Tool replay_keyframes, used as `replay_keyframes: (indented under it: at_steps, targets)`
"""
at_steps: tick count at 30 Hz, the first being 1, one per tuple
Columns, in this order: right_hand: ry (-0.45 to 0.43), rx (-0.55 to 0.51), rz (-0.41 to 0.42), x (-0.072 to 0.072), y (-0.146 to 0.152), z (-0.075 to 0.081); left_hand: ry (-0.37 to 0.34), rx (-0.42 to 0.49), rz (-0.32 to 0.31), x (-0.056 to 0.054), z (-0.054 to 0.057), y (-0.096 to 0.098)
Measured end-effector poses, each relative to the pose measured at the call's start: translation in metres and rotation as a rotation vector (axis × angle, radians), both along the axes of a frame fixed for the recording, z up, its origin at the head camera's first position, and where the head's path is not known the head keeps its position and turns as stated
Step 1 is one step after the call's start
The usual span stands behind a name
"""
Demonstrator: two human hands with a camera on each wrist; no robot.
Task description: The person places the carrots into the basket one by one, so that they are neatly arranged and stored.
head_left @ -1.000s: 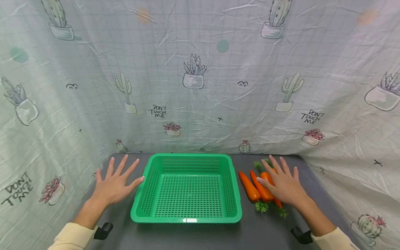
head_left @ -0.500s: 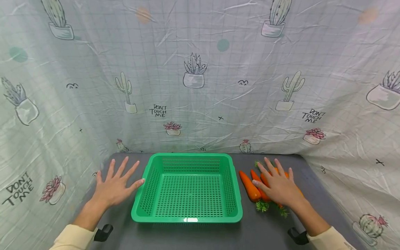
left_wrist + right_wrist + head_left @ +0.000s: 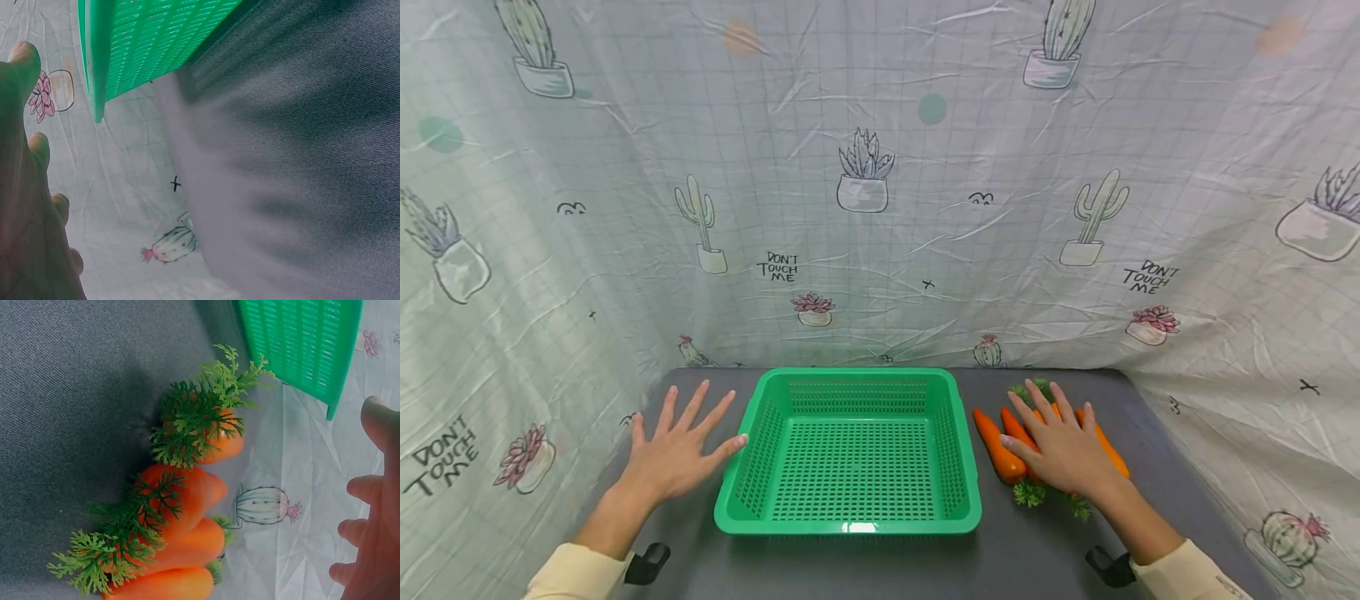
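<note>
My left hand (image 3: 672, 458) hovers palm down beside the left wall of a green plastic basket (image 3: 847, 527), fingers spread and holding nothing. In the left wrist view a gap shows between the hand (image 3: 28, 187) and the table. On the other side, my right hand (image 3: 1063, 450) is spread above a group of orange carrots (image 3: 1000, 450) with green leafy tops, hiding part of them in the head view. Seen from the right wrist, the carrots (image 3: 187, 544) lie on the table, apart from the fingers (image 3: 365, 487). The basket's slotted floor is bare.
A grey cloth-covered table (image 3: 850, 571) bears the basket and carrots. A white curtain (image 3: 880, 242) printed with cacti encloses the back and both sides. Black straps (image 3: 647, 564) sit at the wrists, by the cream sleeves.
My right hand has shifted left and slightly down over the carrots, uncovering carrots on the right of the pile. The left hand has hardly moved; basket and carrots stay put.
</note>
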State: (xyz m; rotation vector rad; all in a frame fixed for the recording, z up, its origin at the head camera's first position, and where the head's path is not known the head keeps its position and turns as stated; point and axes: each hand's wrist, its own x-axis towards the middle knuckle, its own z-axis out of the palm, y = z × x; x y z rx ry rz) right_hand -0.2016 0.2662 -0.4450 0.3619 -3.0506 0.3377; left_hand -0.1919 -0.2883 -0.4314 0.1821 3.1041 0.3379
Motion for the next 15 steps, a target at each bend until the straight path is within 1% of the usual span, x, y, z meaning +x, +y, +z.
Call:
replay_keyframes:
  at_steps: [15]
  targets:
    - [0.018,0.009,0.020,-0.0016,-0.0030,-0.0090,-0.001,-0.002,-0.018,0.0009,0.0000,0.0019]
